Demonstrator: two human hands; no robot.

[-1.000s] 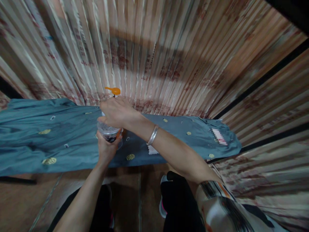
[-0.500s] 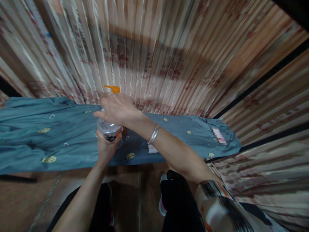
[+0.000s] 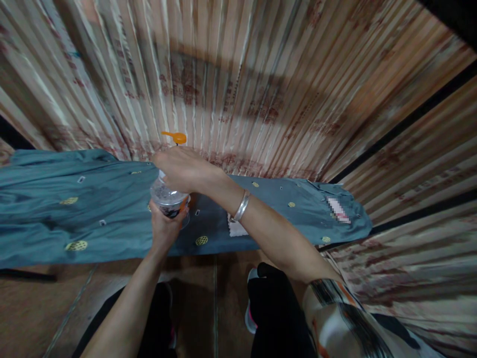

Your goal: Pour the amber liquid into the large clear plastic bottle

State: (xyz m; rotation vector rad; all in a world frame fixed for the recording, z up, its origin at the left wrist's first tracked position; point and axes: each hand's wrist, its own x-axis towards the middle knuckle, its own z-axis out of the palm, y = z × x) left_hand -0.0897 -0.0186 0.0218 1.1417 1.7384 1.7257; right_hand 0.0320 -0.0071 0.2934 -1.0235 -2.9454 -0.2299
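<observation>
The left hand is wrapped from below around a clear plastic spray bottle with an orange nozzle, held upright over the blue-grey patterned garment spread flat. The right hand clasps the bottle's top, a silver bangle on its wrist.

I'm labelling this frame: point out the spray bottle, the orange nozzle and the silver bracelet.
spray bottle (image 3: 167,198): head view, clear body between the two hands.
orange nozzle (image 3: 176,136): head view, top of the spray head.
silver bracelet (image 3: 241,207): head view, band on the right wrist.
</observation>
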